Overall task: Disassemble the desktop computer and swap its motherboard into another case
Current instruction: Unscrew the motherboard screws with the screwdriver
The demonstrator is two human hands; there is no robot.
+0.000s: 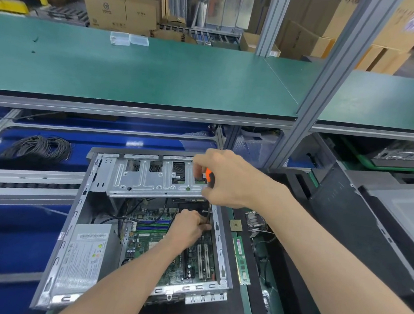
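Observation:
An open desktop case [74,223] lies flat in front of me, with its green motherboard [168,274] inside and a silver drive cage [150,180] across its far end. My right hand [231,180] grips an orange-and-black screwdriver [209,178] above the case's far right corner, shaft pointing down into the case. My left hand [189,226] reaches inside over the motherboard, its fingers pinching around the screwdriver's shaft near the tip by the right wall. The tip itself is hidden.
A grey power supply [84,253] fills the case's left side. Right of the case lie a RAM stick [241,259], a CPU chip [236,225] and a heatsink [255,221]. A dark case panel [367,229] sits at right, coiled cable [40,147] at left, a green shelf [157,75] above.

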